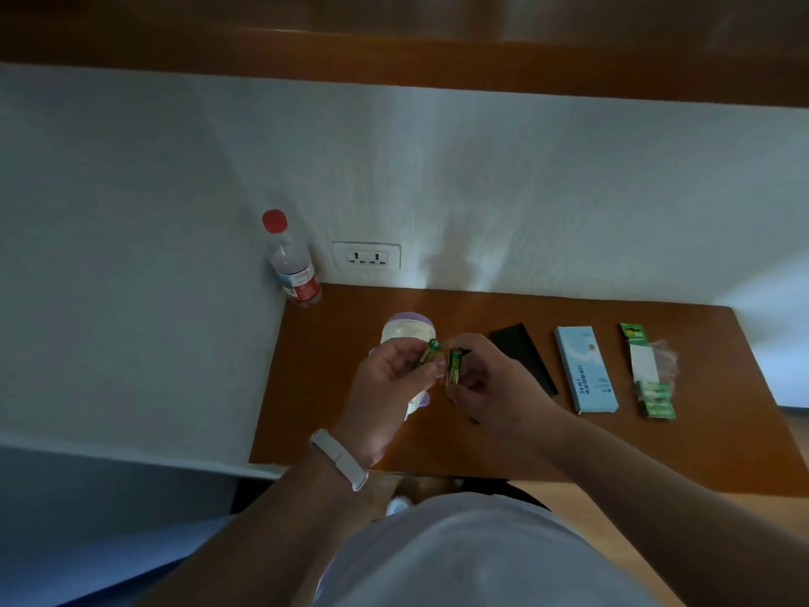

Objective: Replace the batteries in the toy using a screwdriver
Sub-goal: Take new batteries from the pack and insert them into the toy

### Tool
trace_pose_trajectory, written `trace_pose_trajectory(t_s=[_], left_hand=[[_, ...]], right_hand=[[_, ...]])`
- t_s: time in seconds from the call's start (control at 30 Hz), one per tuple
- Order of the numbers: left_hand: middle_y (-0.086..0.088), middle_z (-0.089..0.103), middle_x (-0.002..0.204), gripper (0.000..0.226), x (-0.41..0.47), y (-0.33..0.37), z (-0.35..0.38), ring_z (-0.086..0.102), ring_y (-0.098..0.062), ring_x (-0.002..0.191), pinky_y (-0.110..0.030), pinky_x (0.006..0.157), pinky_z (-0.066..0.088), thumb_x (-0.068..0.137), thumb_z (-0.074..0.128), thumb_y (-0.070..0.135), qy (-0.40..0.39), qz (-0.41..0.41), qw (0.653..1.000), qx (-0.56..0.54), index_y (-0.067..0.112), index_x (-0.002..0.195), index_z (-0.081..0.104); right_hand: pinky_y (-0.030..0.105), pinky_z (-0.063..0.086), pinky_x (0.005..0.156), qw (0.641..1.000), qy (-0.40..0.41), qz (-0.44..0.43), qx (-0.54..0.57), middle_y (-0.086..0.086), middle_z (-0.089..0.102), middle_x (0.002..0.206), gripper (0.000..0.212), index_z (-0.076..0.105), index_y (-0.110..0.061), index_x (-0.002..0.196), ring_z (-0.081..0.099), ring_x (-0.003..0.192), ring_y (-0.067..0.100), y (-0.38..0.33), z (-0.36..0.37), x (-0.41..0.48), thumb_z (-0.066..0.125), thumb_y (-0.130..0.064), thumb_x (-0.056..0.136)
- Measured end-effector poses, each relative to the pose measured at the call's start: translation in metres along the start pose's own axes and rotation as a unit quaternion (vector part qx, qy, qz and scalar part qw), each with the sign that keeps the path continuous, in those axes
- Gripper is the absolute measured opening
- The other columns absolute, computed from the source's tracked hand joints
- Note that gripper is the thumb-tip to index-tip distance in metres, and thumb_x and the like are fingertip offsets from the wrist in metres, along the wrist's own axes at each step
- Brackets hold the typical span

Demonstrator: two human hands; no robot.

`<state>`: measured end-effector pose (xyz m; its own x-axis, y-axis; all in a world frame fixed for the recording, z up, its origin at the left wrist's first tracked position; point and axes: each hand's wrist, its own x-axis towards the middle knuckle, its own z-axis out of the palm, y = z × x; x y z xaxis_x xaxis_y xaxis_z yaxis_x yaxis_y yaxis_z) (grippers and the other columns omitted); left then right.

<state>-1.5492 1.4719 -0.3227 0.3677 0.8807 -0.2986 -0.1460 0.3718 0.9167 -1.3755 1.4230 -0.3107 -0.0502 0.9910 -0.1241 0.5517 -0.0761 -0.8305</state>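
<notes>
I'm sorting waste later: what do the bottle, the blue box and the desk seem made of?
The bottle: clear glossy plastic, see-through wall with a red cap. The blue box: probably matte cardboard, given flat printed faces and crisp folded edges. The desk: wood or wood-look laminate, smooth orange-brown top; grain too blurred to tell which.

The left hand (387,387) hides much of the purple-and-white plastic toy (409,329); I can't read the print on the pale blue cardboard box (586,370).
</notes>
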Motion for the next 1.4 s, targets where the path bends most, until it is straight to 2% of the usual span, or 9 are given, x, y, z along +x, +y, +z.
trace_pose_trajectory(t_s=[0.13, 0.23, 0.3, 0.5, 0.67, 0.83, 1.03, 1.2, 1.4], left_hand=[[-0.003, 0.078, 0.1, 0.022, -0.001, 0.003, -0.006, 0.076, -0.016, 0.09, -0.02, 0.065, 0.058, 0.086, 0.077, 0.011, 0.012, -0.007, 1.0, 0.007, 0.013, 0.106, 0.067], [-0.004, 0.077, 0.102, 0.019, 0.003, -0.001, -0.015, 0.075, -0.021, 0.094, -0.025, 0.068, 0.059, 0.089, 0.075, 0.014, 0.025, -0.005, 0.997, 0.066, 0.016, 0.106, 0.067], [-0.003, 0.077, 0.098, 0.015, 0.006, -0.005, -0.025, 0.074, -0.022, 0.092, -0.03, 0.072, 0.06, 0.09, 0.074, 0.014, 0.038, 0.0, 0.993, 0.111, 0.018, 0.104, 0.068], [0.0, 0.071, 0.101, 0.019, 0.012, -0.011, -0.049, 0.068, -0.015, 0.091, -0.02, 0.07, 0.058, 0.092, 0.072, 0.017, 0.082, 0.028, 0.969, 0.233, 0.035, 0.098, 0.067], [0.009, 0.069, 0.09, 0.025, 0.015, -0.017, -0.055, 0.064, -0.006, 0.081, -0.015, 0.067, 0.054, 0.091, 0.073, 0.018, 0.087, 0.038, 0.956, 0.277, 0.04, 0.095, 0.062], [0.01, 0.067, 0.086, 0.03, 0.012, -0.026, -0.054, 0.063, -0.004, 0.081, -0.019, 0.07, 0.054, 0.088, 0.075, 0.014, 0.071, 0.055, 0.944, 0.317, 0.04, 0.093, 0.06], [0.013, 0.064, 0.095, 0.019, 0.008, -0.034, -0.056, 0.06, 0.0, 0.09, -0.006, 0.069, 0.043, 0.091, 0.073, 0.017, 0.051, 0.087, 0.905, 0.414, 0.025, 0.106, 0.065], [0.011, 0.061, 0.1, 0.021, 0.01, -0.035, -0.055, 0.058, -0.008, 0.096, -0.013, 0.076, 0.043, 0.093, 0.07, 0.02, 0.052, 0.117, 0.878, 0.461, 0.019, 0.114, 0.068], [-0.001, 0.065, 0.108, 0.02, 0.014, -0.037, -0.053, 0.057, -0.018, 0.1, -0.032, 0.081, 0.051, 0.095, 0.068, 0.019, 0.038, 0.154, 0.841, 0.517, 0.016, 0.114, 0.07]], right_hand=[[0.012, 0.052, 0.065, 1.0, 0.004, -0.004, 0.006, -0.022, 0.067, 0.09, 0.045, 0.042, -0.058, 0.11, 0.066, 0.08, 0.001, 0.001, 0.005, 0.011, 0.068, -0.025, 0.093], [0.008, 0.05, 0.064, 1.0, 0.004, 0.011, 0.008, -0.03, 0.067, 0.091, 0.039, 0.041, -0.061, 0.104, 0.066, 0.082, -0.004, 0.002, 0.012, 0.022, 0.064, -0.031, 0.096], [0.008, 0.048, 0.059, 1.0, 0.004, 0.017, 0.005, -0.027, 0.068, 0.085, 0.036, 0.04, -0.057, 0.104, 0.064, 0.079, -0.008, 0.003, 0.017, 0.03, 0.062, -0.029, 0.097], [0.011, 0.037, 0.05, 0.999, -0.008, 0.035, -0.039, -0.009, 0.064, 0.089, 0.019, 0.043, -0.035, 0.108, 0.057, 0.063, -0.008, 0.009, 0.025, 0.047, 0.056, -0.025, 0.099], [0.016, 0.04, 0.057, 0.997, -0.024, 0.04, -0.055, -0.012, 0.064, 0.089, 0.014, 0.045, -0.037, 0.104, 0.059, 0.072, -0.003, 0.02, 0.029, 0.048, 0.056, -0.029, 0.099], [0.004, 0.037, 0.066, 0.998, -0.005, 0.001, -0.064, -0.024, 0.052, 0.092, 0.021, 0.053, -0.04, 0.098, 0.05, 0.091, -0.015, 0.026, 0.036, 0.046, 0.067, -0.025, 0.091], [0.011, 0.04, 0.069, 0.996, -0.026, -0.027, -0.079, -0.019, 0.056, 0.09, 0.017, 0.057, -0.035, 0.099, 0.055, 0.086, -0.003, 0.026, 0.042, 0.045, 0.068, -0.024, 0.09], [0.019, 0.037, 0.066, 0.989, -0.027, -0.052, -0.134, -0.013, 0.053, 0.093, 0.016, 0.064, -0.019, 0.107, 0.05, 0.079, 0.003, 0.026, 0.047, 0.045, 0.065, -0.021, 0.092], [0.022, 0.036, 0.065, 0.984, -0.034, -0.041, -0.17, -0.012, 0.049, 0.091, 0.017, 0.063, -0.02, 0.109, 0.049, 0.08, 0.009, 0.027, 0.056, 0.049, 0.062, -0.022, 0.093]])
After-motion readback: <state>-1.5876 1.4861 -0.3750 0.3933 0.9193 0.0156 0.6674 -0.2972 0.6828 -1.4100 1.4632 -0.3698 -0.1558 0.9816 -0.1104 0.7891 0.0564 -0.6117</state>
